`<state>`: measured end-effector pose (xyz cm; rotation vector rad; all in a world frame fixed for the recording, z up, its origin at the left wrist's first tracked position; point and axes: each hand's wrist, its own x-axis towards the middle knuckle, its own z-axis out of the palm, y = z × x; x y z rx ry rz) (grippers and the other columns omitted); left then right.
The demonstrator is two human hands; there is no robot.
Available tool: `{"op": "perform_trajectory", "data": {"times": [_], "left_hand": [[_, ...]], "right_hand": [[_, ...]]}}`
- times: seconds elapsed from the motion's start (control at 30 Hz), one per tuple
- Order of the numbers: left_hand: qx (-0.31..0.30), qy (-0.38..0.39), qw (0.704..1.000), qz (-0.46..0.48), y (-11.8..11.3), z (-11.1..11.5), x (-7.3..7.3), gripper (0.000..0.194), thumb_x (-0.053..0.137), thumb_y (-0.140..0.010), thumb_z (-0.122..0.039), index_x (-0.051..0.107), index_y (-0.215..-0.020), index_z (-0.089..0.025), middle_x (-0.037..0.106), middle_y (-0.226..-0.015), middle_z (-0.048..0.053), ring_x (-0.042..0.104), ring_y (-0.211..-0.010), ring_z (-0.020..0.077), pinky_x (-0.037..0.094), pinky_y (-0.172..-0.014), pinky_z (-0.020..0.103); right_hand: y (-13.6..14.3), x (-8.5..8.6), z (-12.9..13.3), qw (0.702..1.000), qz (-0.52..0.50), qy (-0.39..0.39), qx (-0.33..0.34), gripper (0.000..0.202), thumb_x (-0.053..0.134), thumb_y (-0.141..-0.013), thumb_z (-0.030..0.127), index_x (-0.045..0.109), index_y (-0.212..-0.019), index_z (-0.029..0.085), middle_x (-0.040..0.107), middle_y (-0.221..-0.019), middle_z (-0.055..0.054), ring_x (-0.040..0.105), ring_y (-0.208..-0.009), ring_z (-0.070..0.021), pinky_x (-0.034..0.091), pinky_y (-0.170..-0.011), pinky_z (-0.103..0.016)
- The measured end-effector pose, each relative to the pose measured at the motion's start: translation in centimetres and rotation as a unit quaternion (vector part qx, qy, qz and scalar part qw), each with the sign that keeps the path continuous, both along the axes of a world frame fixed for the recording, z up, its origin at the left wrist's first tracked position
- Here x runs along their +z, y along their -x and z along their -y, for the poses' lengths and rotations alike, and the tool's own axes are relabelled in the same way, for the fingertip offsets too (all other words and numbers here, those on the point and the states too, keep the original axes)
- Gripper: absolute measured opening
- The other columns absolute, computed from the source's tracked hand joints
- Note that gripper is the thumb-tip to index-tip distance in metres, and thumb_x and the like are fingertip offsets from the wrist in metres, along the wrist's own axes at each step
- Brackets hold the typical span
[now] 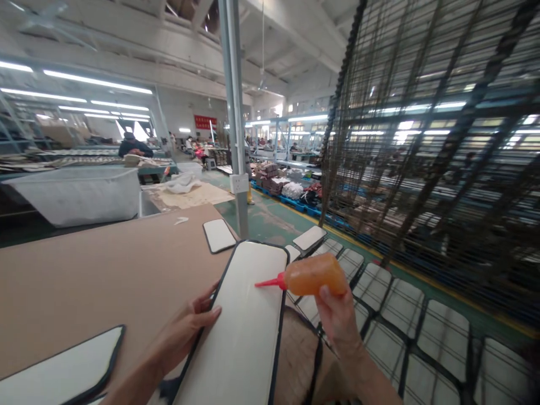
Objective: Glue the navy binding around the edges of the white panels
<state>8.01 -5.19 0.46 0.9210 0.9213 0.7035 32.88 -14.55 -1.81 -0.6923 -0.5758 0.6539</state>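
Observation:
A long white panel with a black rim [244, 326] is tilted up in front of me. My left hand [196, 320] grips its left edge, thumb on the white face and fingers at the rim. In my right hand [337, 309] is a squeeze bottle of orange-brown liquid [314, 274], lying sideways with its red nozzle pointing left over the panel's upper part. Whether the tip touches the surface I cannot tell. Similar panels rest on the brown table: one at the near left [63, 368], a smaller-looking one at the far edge [219, 235].
Several rimmed panels lie on a wire rack [405, 301] at the right, beneath a tall raised stack of wire racks [405, 124]. A metal post [236, 112] stands past the brown table [105, 270]. A large white bin [84, 194] is at the left; a person sits farther back.

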Motion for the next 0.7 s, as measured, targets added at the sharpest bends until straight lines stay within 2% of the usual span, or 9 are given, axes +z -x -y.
{"op": "perform_trajectory", "data": {"times": [0.1,0.2,0.27,0.37,0.5,0.57,0.6,0.67,0.7], "left_hand": [[0.007,0.011,1.0,-0.009,-0.8,-0.7,-0.7,0.117,0.088,-0.047,-0.026,0.025,-0.145,-0.016,0.074,-0.098,0.009,0.071,-0.078,0.0265,0.058,-0.064,0.032],[0.024,0.021,0.998,-0.047,-1.8,-1.3,-1.8,0.124,0.09,-0.039,-0.028,0.026,-0.145,-0.018,0.075,-0.097,0.009,0.071,-0.077,0.0285,0.059,-0.064,0.034],[0.024,0.025,0.997,-0.069,-2.8,-1.5,-2.6,0.122,0.09,-0.037,-0.029,0.03,-0.143,-0.022,0.075,-0.098,0.008,0.071,-0.079,0.0298,0.059,-0.064,0.035],[0.012,0.02,0.996,-0.089,-4.9,-1.7,-3.6,0.116,0.089,-0.039,-0.026,0.035,-0.141,-0.026,0.075,-0.097,0.006,0.071,-0.079,0.0305,0.059,-0.063,0.035],[0.028,-0.019,0.991,-0.131,-9.4,-2.5,-4.1,0.096,0.081,-0.051,-0.015,0.04,-0.138,-0.024,0.076,-0.087,0.005,0.071,-0.073,0.0274,0.059,-0.057,0.032],[0.047,-0.042,0.985,-0.159,-12.5,-3.2,-4.2,0.087,0.072,-0.06,-0.009,0.038,-0.139,-0.021,0.074,-0.075,0.003,0.07,-0.067,0.0241,0.057,-0.054,0.03],[0.056,-0.046,0.983,-0.17,-14.2,-3.5,-4.2,0.084,0.068,-0.064,-0.007,0.036,-0.141,-0.02,0.073,-0.069,0.002,0.07,-0.063,0.0224,0.056,-0.052,0.028],[0.065,-0.045,0.981,-0.179,-17.9,-4.2,-4.6,0.078,0.06,-0.069,-0.005,0.035,-0.141,-0.018,0.07,-0.061,0.0,0.068,-0.057,0.0202,0.054,-0.05,0.026],[0.064,-0.044,0.981,-0.177,-19.8,-4.5,-5.0,0.075,0.056,-0.069,-0.005,0.036,-0.14,-0.017,0.069,-0.06,0.0,0.067,-0.055,0.0199,0.053,-0.049,0.026]], "right_hand": [[0.8,-1.5,1.3,0.999,0.012,0.005,0.04,0.063,0.081,-0.061,0.03,0.058,-0.119,0.032,0.069,-0.109,-0.002,0.062,-0.099,-0.0264,0.048,-0.089,-0.041],[1.8,-3.1,2.6,0.993,0.031,0.019,0.112,0.076,0.085,-0.052,0.032,0.057,-0.122,0.028,0.066,-0.115,-0.008,0.062,-0.1,-0.0332,0.048,-0.086,-0.046],[1.3,-3.2,2.4,0.994,0.028,0.012,0.101,0.078,0.086,-0.05,0.03,0.055,-0.122,0.028,0.065,-0.118,-0.008,0.06,-0.104,-0.0335,0.046,-0.089,-0.046],[-0.9,-2.7,1.6,0.999,0.007,-0.009,0.029,0.075,0.086,-0.051,0.026,0.056,-0.119,0.027,0.066,-0.114,-0.005,0.061,-0.102,-0.0276,0.047,-0.09,-0.04],[-3.7,-3.8,2.8,0.996,-0.053,0.0,0.073,0.074,0.088,-0.048,0.027,0.06,-0.116,0.022,0.069,-0.105,-0.007,0.064,-0.091,-0.0257,0.051,-0.081,-0.036],[-5.9,-4.3,4.5,0.989,-0.13,0.001,0.074,0.064,0.088,-0.048,0.029,0.066,-0.107,0.02,0.072,-0.093,-0.006,0.066,-0.083,-0.0233,0.053,-0.077,-0.034],[-7.7,-4.3,5.6,0.983,-0.178,0.003,0.053,0.054,0.087,-0.051,0.03,0.068,-0.1,0.02,0.073,-0.087,-0.005,0.067,-0.081,-0.0214,0.054,-0.076,-0.032],[-12.5,-3.5,8.0,0.964,-0.267,0.014,-0.018,0.039,0.085,-0.056,0.032,0.071,-0.089,0.019,0.074,-0.082,-0.004,0.068,-0.081,-0.0182,0.055,-0.076,-0.027],[-15.4,-3.0,9.4,0.951,-0.3,0.015,-0.068,0.038,0.086,-0.056,0.033,0.071,-0.089,0.019,0.075,-0.082,-0.003,0.068,-0.08,-0.0172,0.056,-0.074,-0.025]]}}
